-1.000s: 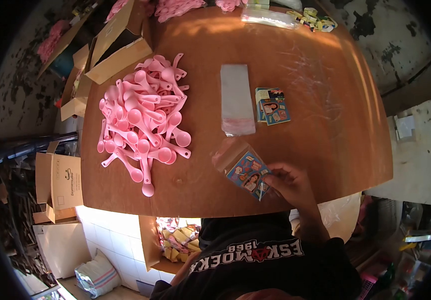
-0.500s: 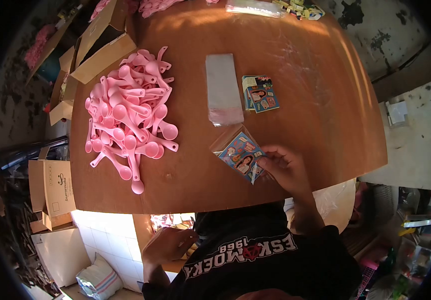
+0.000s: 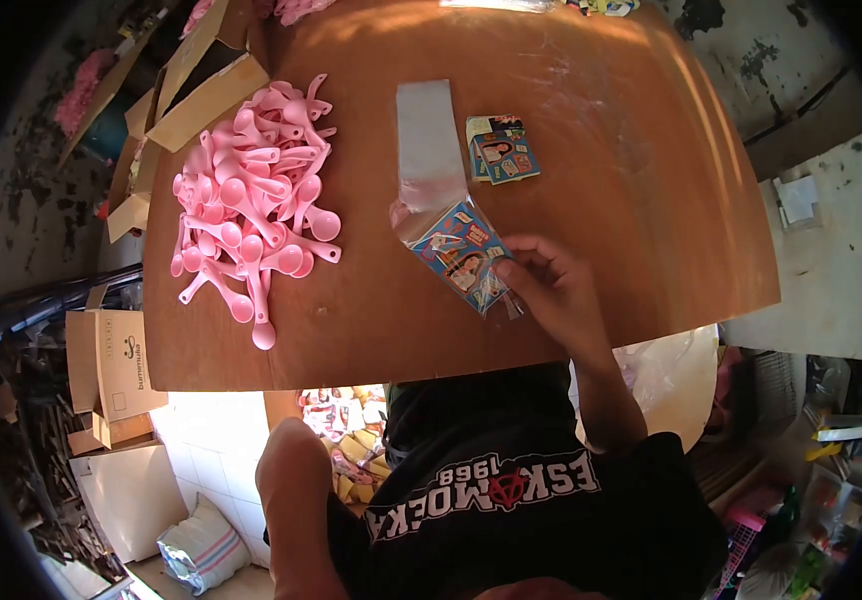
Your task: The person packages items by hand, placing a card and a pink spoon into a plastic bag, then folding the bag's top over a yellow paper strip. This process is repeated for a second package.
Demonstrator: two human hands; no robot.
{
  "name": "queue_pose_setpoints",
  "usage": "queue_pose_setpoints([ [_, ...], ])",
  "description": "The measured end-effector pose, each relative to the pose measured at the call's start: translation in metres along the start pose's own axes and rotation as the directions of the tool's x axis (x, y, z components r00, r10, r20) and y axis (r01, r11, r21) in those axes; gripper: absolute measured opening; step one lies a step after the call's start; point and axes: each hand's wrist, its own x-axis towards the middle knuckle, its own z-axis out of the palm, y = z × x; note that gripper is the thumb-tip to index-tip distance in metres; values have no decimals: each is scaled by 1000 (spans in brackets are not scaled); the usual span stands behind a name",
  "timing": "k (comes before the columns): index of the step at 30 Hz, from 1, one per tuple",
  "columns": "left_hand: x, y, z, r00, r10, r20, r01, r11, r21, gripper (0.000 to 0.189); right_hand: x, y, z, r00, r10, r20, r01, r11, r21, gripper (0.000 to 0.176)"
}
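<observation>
My right hand [image 3: 556, 290] pinches a small clear plastic bag with a printed blue card [image 3: 463, 258] inside, by its lower right side. The bag is tilted, and its upper end overlaps the near end of a stack of clear plastic bags [image 3: 427, 130]. Beyond my right hand lies a small pile of similar printed cards [image 3: 504, 150]. On the left of the table is a large heap of pink plastic measuring spoons [image 3: 251, 190]. My left arm shows at the lower left, below the table edge, but the hand itself cannot be seen.
The brown wooden table [image 3: 641, 230] has its near edge in front of my body. An open cardboard box [image 3: 213, 100] stands at its back left, another cardboard box [image 3: 121, 362] to the left. Below the table edge are several packets [image 3: 351, 440]. A white sack [image 3: 203, 545] lies lower left.
My right hand has carried the bagged card up and left, to the bag stack. The left hand, partly visible near my waist before, has gone out of sight, leaving the arm. The view has shifted slightly.
</observation>
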Motion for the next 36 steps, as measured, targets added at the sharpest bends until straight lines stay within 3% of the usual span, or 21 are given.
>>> queue_pose_setpoints([
  [4,8,7,7,1000,-17,13,18,993,-113,30,-4,1,-2,999,-45,17,45,999,-12,24],
  [8,9,14,8,999,-7,54,11,997,-74,32,-9,-3,-3,999,-34,29,34,999,0,24],
  [11,6,21,10,999,-21,-47,19,999,-45,36,-8,-6,-3,999,-39,36,39,999,-13,24],
  [16,6,25,-1,995,-29,95,18,993,118,40,-7,-11,4,998,-1,57,2,1000,-28,25],
  [19,7,23,-3,1000,1,31,-4,994,113,38,-5,-15,7,998,37,47,-35,999,-28,26],
  [23,6,18,-11,997,14,70,-19,997,72,34,-1,-17,8,999,26,28,-25,1000,-14,26],
  [26,0,10,-12,999,-6,33,5,1000,12,31,1,-18,7,1000,26,16,-25,999,-40,26],
  [28,-16,1,-5,982,6,-190,-62,956,-288,25,2,-16,9,999,39,20,-38,998,-50,26],
  [30,-61,4,-35,946,-319,-51,237,792,-563,28,5,-14,13,1000,7,-14,-6,1000,24,27],
  [31,-79,4,-16,792,-497,-354,377,855,-357,27,6,-14,13,1000,5,-17,-5,1000,26,27],
  [32,-111,6,-36,649,-746,-150,597,622,-507,27,8,-13,13,999,12,-37,-11,1000,24,27],
  [33,-138,5,-15,348,-828,-439,677,546,-494,30,8,-12,14,998,21,-54,-20,1000,22,28],
  [34,-164,1,-16,210,-847,-488,886,376,-270,36,7,-11,16,998,30,-49,-28,999,22,28],
  [36,-175,-24,2,-295,-832,-470,827,24,-562,50,9,-13,22,995,93,-23,-92,995,30,26],
])
